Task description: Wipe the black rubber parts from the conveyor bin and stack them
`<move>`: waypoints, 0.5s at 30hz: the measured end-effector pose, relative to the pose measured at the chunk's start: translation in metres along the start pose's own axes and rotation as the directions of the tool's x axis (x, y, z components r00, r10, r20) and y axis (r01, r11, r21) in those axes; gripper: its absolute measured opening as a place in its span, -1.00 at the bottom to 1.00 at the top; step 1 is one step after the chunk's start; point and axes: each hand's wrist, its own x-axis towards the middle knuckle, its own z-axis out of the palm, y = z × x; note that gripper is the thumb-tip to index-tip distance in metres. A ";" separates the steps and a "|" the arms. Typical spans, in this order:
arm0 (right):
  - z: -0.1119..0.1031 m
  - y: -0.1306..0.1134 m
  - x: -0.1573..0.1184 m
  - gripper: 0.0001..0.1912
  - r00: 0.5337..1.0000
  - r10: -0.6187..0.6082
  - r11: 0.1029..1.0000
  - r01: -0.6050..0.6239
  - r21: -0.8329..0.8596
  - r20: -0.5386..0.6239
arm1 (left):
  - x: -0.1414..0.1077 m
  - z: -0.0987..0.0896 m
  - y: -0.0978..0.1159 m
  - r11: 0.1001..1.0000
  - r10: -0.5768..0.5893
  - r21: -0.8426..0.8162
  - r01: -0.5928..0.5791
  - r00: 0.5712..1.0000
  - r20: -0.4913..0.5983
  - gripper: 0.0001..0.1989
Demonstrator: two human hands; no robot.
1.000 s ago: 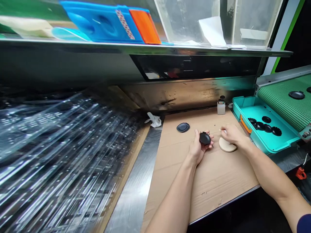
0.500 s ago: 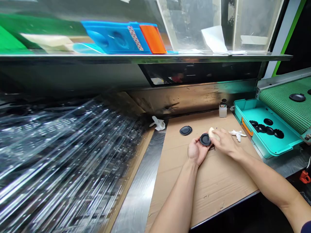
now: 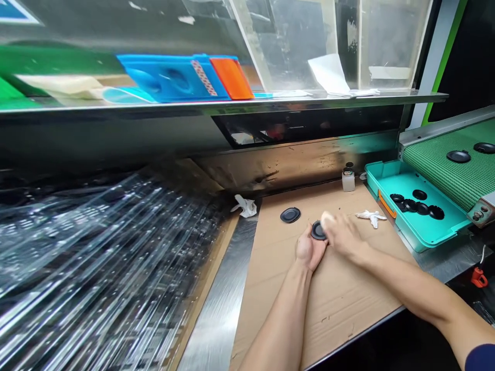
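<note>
My left hand [image 3: 310, 248] lies palm up on the cardboard sheet [image 3: 348, 288] and cradles a round black rubber disc [image 3: 318, 231]. My right hand [image 3: 344, 236] is blurred with motion and presses a pale round pad [image 3: 328, 219] onto the disc's top. The pad hides part of the disc. A second black disc [image 3: 290, 215] lies flat on the cardboard just beyond my left hand. A white crumpled cloth [image 3: 371, 218] rests to the right of my right hand.
A teal tray [image 3: 417, 206] holding several black discs [image 3: 413, 205] stands right of the cardboard, beside a green conveyor belt [image 3: 444, 172]. A small bottle [image 3: 348, 180] stands at the back. Clear plastic sheets [image 3: 96, 252] are stacked left, past a steel strip [image 3: 216, 288].
The pale pad has left the cardboard and is now in my right hand, against the disc. My right hand moved left over my left hand. The head view shifted slightly.
</note>
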 end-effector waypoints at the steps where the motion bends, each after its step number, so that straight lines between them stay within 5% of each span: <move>1: 0.000 0.006 0.002 -0.73 0.998 0.059 0.998 -0.059 -0.001 0.002 | 0.000 0.000 0.001 1.000 0.012 -0.006 -0.012 1.000 -0.009 -0.60; 8: -0.010 0.033 0.014 -0.52 0.952 0.211 0.910 -0.108 0.401 -0.223 | 0.002 0.002 0.005 1.000 -0.007 -0.008 0.008 1.000 0.014 -0.58; 15: -0.002 0.004 0.000 -0.70 0.991 0.135 0.866 -0.115 0.487 -0.007 | 0.003 0.004 -0.005 0.999 0.037 0.015 -0.038 0.997 0.067 -0.60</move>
